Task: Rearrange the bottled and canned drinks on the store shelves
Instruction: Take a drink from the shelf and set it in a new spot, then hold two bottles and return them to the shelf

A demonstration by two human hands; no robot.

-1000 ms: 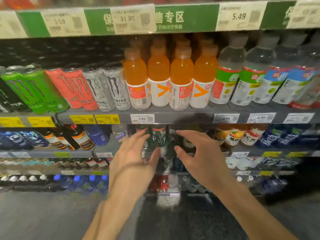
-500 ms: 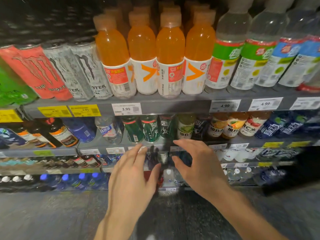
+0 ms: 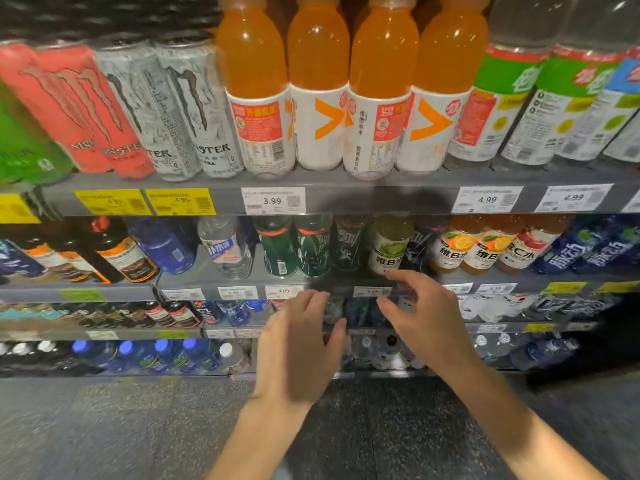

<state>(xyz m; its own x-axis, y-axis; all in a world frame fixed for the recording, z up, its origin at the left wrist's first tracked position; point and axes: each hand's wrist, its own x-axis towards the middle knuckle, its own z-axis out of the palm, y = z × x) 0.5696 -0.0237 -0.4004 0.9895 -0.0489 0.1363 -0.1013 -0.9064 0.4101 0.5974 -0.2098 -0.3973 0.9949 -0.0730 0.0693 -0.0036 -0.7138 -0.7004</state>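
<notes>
Upper shelf (image 3: 346, 199), left to right: green can (image 3: 24, 147) at the frame edge; two red cans (image 3: 79, 109); two white cans (image 3: 173, 109); four orange bottles (image 3: 349, 81) standing upright in a row, touching side by side, white labels facing out; clear bottles with green labels (image 3: 540, 98) and a blue-labelled one at the far right. White and yellow price tags (image 3: 273, 200) are clipped along the shelf lip.

Second shelf (image 3: 194, 287): dark bottles with orange-brown labels (image 3: 117, 251), a blue bottle (image 3: 166, 244), a clear water bottle (image 3: 227, 247), two dark green bottles (image 3: 294, 247), a darker bottle behind the shadow, a lime-labelled bottle (image 3: 389, 247), three orange-and-red fruit-labelled bottles (image 3: 485, 251), and blue-wrapped bottles (image 3: 588, 251) on the right.

Lower shelves: small dark bottles, blue-capped bottles (image 3: 156, 355), white pouches; much of it blurred.

Left hand (image 3: 298, 344): raised in front of the second shelf's edge, palm facing away, fingers (image 3: 311, 299) straight and close together, thumb spread to the side. It holds nothing.

Right hand (image 3: 426, 317): just beside the left, slightly higher, fingers (image 3: 398, 275) loosely curved and spread, the tips just below the lime-labelled bottle; whether they touch it cannot be told. Nothing is gripped.

Floor (image 3: 104, 427): dark speckled surface beneath both forearms.
</notes>
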